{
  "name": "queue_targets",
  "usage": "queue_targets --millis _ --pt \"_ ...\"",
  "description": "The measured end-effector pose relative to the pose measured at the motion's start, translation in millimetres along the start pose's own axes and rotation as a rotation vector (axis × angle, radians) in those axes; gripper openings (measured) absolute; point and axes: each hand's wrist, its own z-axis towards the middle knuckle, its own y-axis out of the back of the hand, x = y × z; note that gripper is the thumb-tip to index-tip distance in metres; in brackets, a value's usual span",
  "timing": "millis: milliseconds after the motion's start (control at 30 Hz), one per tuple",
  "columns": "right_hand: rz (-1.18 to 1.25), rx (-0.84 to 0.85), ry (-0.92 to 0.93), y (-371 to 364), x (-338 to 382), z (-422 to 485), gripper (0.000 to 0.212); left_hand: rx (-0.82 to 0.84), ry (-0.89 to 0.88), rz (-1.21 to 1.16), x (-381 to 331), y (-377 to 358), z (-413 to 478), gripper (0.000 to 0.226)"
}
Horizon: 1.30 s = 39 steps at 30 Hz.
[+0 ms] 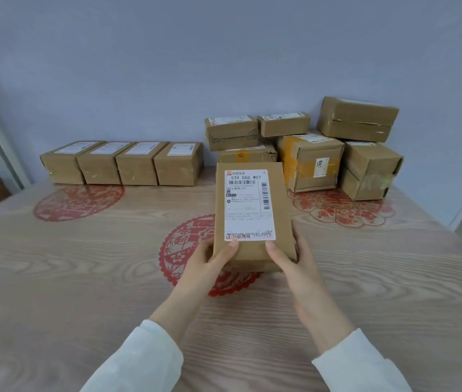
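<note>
Both hands, left [210, 260] and right [289, 260], grip the labelled cardboard parcel [252, 213] by its near end above the bench [82, 264] middle.

The box [280, 210] in front has a white label [248, 219] on top. Big print near the label's top reads "539 GGG W07". Under that sits a barcode [245, 182] w/ tiny nos., too small to read. A second barcode [264, 196] runs down the right side. The bottom left corner says "抖音商城". Labels on the back boxes [136, 168] are too blurry to read.
</note>
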Motion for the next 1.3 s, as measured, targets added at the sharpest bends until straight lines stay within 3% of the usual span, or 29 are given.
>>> queue_targets --millis 233,400,567,700,867,1300 --pt "-0.025 -0.028 -0.018 -9.6 -2.7 -5.4 0.091 0.048 -0.097 -0.042 -5.9 6.6 -1.9 0.077" --pt "-0.098 -0.025 -0.012 -13.7 -12.7 -8.6 0.071 -0.005 -0.121 0.003 0.3 6.3 0.4 0.084" --pt "-0.138 -0.046 -0.012 -12.8 -18.0 -8.9 0.078 0.012 -0.126 0.043 14.3 9.9 3.6 0.085" --pt "-0.231 -0.09 0.047 -16.2 -18.1 -9.6 0.07 0.005 -0.171 0.074 12.7 7.4 0.8 0.095" --pt "-0.248 -0.065 0.041 -16.8 -19.5 -11.4 0.069 -0.054 -0.131 0.092 10.4 11.3 2.8 0.061" --pt "-0.191 -0.085 0.111 -17.6 -12.8 -9.6 0.053 -0.119 -0.144 0.077 5.5 9.4 -4.0 0.059"
